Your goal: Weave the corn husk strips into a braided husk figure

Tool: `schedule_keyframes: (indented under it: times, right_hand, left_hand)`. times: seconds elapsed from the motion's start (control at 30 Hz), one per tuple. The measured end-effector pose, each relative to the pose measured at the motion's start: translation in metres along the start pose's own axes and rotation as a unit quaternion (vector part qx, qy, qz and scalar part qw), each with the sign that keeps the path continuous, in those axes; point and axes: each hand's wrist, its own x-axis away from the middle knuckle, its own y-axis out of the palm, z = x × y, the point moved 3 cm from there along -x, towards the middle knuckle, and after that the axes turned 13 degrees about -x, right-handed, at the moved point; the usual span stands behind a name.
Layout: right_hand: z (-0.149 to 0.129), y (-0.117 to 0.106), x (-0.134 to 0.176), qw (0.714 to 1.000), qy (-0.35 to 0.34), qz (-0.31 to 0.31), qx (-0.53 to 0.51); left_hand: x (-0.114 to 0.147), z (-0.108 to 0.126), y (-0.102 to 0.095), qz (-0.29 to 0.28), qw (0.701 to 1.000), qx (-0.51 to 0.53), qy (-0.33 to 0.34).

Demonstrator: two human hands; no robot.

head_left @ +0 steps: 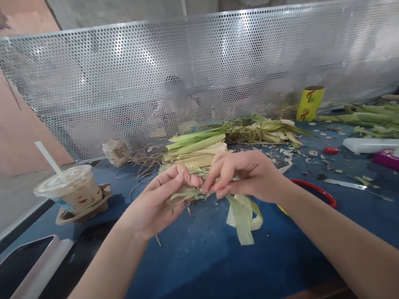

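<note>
A pale green corn husk strip (245,218) hangs in a loop below my right hand (250,177). That hand's thumb and fingers are pinched together, meeting the fingertips of my left hand (160,200). My left hand is curled around more of the husk (184,193), whose frayed end shows under its fingers. Whether the two pieces are joined is hidden by the fingers. Just behind the hands lies a neat stack of flattened corn husks (197,147), with a heap of drier husks (262,130) to its right.
At left are a lidded drink cup (74,188) in a cardboard holder (92,208) and a dark-screened device (16,277). Twine (145,161) lies behind. Rightward are a yellow tube (310,104), a red loop handle (320,190), a blade (345,184) and husk scraps. A perforated metal screen (98,74) stands behind.
</note>
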Motion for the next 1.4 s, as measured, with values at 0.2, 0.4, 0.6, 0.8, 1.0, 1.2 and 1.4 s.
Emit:
schedule_keyframes:
  times: [0.2,0.4,0.6,0.8,1.0,1.2,1.4]
  right_hand:
    - [0.007,0.005,0.001,0.955,0.081,-0.014,-0.285]
    - [0.005,0.012,0.002,0.950,0.058,0.039,-0.305]
    - [0.005,0.013,0.001,0.951,0.066,0.050,-0.298]
    - [0.005,0.014,0.001,0.951,0.072,0.054,-0.296]
    - [0.004,0.010,0.001,0.959,0.071,0.050,-0.268]
    - [0.002,0.000,-0.003,0.993,0.073,0.040,-0.081]
    - [0.006,-0.002,-0.002,0.988,0.110,0.098,0.043]
  left_hand:
    - [0.005,0.003,0.013,-0.073,0.997,-0.006,0.038]
    - [0.006,0.004,0.018,-0.086,0.996,-0.018,0.034]
    - [0.009,0.001,0.016,-0.106,0.994,-0.037,0.005]
    - [0.011,0.002,0.017,-0.133,0.989,-0.059,0.004]
    - [0.010,0.003,0.016,-0.106,0.994,-0.040,0.005]
    - [-0.002,-0.002,0.008,0.043,0.999,0.002,0.009]
    - [-0.003,-0.005,0.007,0.040,0.998,-0.040,-0.022]
